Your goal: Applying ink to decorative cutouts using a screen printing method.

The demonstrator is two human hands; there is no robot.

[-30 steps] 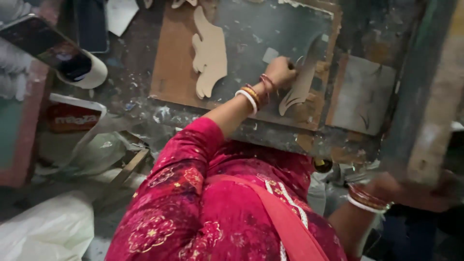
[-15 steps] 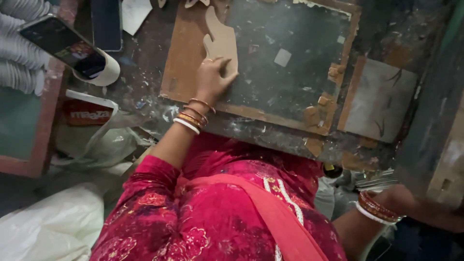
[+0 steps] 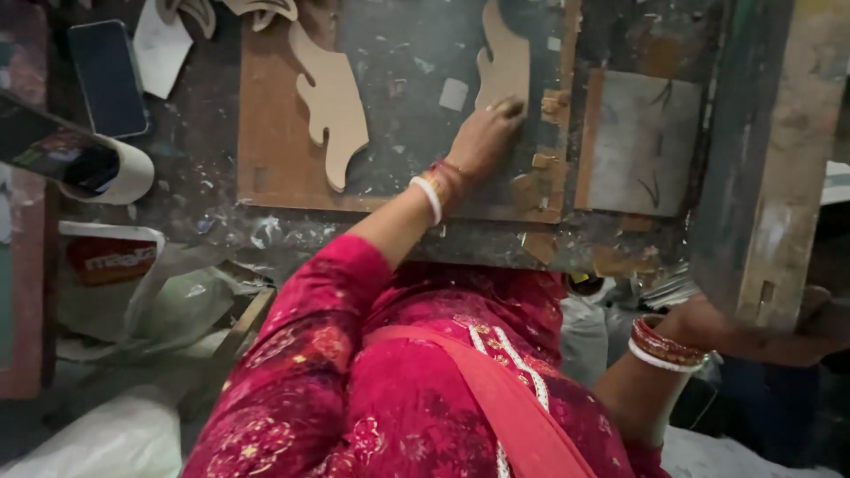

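A scroll cutout (image 3: 505,66) is lying on the board (image 3: 274,150), and the left hand (image 3: 482,137) is pressing its fingertips on the cutout's lower end, not gripping. A second cutout (image 3: 332,102) is lying to one side. The right hand (image 3: 708,323) (partly hidden behind the post (image 3: 770,159)) is hanging low; its grip cannot be told.

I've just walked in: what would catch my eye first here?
The left hand presses a curvy wooden cutout against the dark, paint-spattered board. A second scrolled cutout lies to its left. The right hand hangs low at the right beside a wooden post.
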